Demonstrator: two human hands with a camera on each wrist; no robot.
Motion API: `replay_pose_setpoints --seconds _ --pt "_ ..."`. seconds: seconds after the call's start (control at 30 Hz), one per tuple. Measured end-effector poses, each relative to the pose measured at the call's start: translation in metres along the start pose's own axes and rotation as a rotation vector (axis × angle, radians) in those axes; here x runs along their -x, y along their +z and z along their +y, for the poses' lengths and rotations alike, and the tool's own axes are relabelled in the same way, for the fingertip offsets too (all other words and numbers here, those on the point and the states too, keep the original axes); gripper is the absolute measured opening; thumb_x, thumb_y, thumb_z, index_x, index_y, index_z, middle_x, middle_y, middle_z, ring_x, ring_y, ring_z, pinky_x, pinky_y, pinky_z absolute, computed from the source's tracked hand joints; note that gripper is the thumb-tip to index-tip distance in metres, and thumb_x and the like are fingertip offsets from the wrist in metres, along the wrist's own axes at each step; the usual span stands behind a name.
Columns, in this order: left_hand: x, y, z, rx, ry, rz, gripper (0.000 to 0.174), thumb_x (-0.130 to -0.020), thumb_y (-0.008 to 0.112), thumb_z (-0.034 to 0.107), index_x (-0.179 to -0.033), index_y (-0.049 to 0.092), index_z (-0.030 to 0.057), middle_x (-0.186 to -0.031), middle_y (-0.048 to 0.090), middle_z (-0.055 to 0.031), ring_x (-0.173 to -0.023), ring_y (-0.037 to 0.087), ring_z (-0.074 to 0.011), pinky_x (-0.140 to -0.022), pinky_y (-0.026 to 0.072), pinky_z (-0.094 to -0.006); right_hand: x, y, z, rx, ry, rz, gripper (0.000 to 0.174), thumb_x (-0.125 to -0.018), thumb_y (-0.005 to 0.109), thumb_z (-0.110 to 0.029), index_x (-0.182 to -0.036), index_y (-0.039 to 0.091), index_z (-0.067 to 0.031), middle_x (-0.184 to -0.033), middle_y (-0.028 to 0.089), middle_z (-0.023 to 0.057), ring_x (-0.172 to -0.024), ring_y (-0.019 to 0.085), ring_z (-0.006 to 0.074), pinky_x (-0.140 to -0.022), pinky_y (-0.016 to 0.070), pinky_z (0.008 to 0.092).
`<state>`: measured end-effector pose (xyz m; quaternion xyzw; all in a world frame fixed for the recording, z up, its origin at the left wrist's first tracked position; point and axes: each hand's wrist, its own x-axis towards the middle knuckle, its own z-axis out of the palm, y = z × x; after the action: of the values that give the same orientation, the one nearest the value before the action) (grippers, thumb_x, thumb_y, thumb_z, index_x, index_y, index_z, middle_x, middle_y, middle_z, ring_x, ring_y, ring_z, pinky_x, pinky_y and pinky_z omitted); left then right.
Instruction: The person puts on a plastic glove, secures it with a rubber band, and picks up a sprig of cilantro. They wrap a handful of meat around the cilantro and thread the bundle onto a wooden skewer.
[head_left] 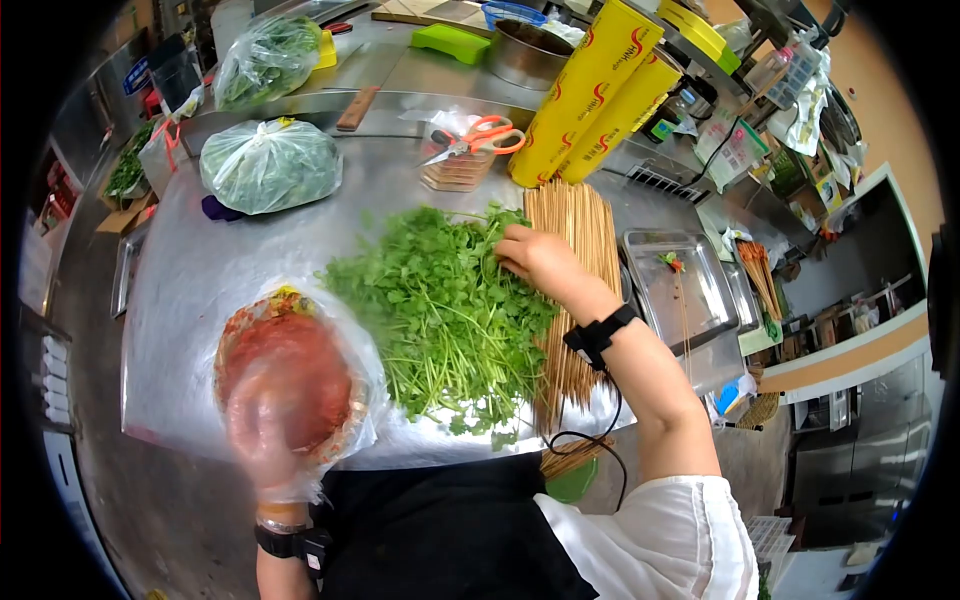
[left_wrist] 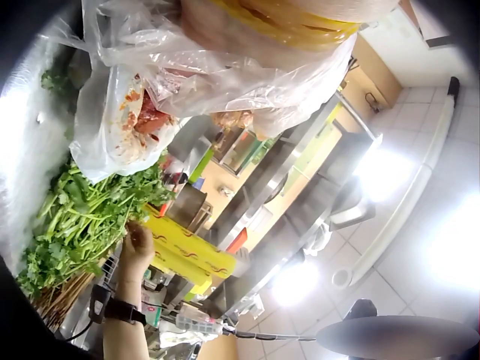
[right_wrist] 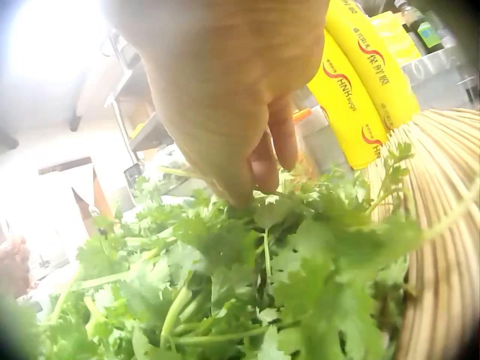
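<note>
My left hand, in a clear plastic glove, is over a bag-lined container of red, sauce-coated meat. Motion blur hides its fingers in the head view, so I cannot tell whether they grip any meat. To the right lies a loose pile of cilantro, leaves mostly away from me and stems toward me. My bare right hand is at the pile's far right side. In the right wrist view its bent fingers reach down and pinch among the leaves.
Bamboo skewers lie right of the cilantro, below yellow cling-film boxes. Orange-handled scissors rest on a plastic tub. A bag of greens sits far left. A metal tray stands at right.
</note>
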<state>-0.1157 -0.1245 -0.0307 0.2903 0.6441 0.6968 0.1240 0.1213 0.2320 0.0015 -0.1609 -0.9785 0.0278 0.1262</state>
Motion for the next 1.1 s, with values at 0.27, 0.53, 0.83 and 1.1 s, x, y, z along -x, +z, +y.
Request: replay_pose_setpoints --seconds 0.27,0.53,0.83,1.1 --pt "0.000 0.004 0.005 0.044 -0.016 -0.013 0.022 -0.093 0.057 0.010 -0.113 0.059 -0.0003 -0.124 0.057 -0.0110 -0.101 0.059 -0.0164 -0.084 0.0518 -0.0295 0.002 -0.058 -0.009 -0.170 0.226 0.336 0.010 -0.085 0.061 -0.008 -0.094 0.061 -0.0055 -0.086 0.059 0.0143 -0.077 0.061 0.0340 -0.068 0.0508 0.0377" --pt "0.001 0.001 0.005 0.021 -0.008 -0.036 0.022 -0.093 0.057 0.010 -0.113 0.059 -0.0004 -0.123 0.058 -0.0111 -0.102 0.058 -0.0165 -0.085 0.0508 -0.0294 0.006 -0.071 -0.008 -0.534 0.556 -0.351 0.015 -0.080 0.068 -0.014 -0.080 0.067 0.0009 -0.066 0.065 0.0109 -0.058 0.063 0.0186 -0.057 0.0495 0.0315" --pt "0.001 -0.003 0.002 0.029 -0.039 -0.046 0.023 -0.092 0.058 0.012 -0.113 0.059 -0.0002 -0.121 0.059 -0.0107 -0.097 0.059 -0.0151 -0.083 0.0509 -0.0282 -0.035 -0.061 -0.004 0.010 0.154 0.287 0.015 -0.087 0.062 -0.011 -0.081 0.065 0.0027 -0.068 0.061 0.0098 -0.061 0.062 0.0169 -0.056 0.0496 0.0338" --pt "0.001 -0.006 -0.004 -0.012 -0.039 -0.023 0.022 -0.091 0.059 0.009 -0.111 0.059 -0.0002 -0.120 0.060 -0.0122 -0.092 0.061 -0.0150 -0.080 0.0517 -0.0284 -0.115 0.049 0.054 -1.537 1.258 0.060 0.011 -0.088 0.065 -0.008 -0.085 0.059 -0.0003 -0.071 0.064 0.0059 -0.054 0.059 0.0121 -0.052 0.0553 0.0243"
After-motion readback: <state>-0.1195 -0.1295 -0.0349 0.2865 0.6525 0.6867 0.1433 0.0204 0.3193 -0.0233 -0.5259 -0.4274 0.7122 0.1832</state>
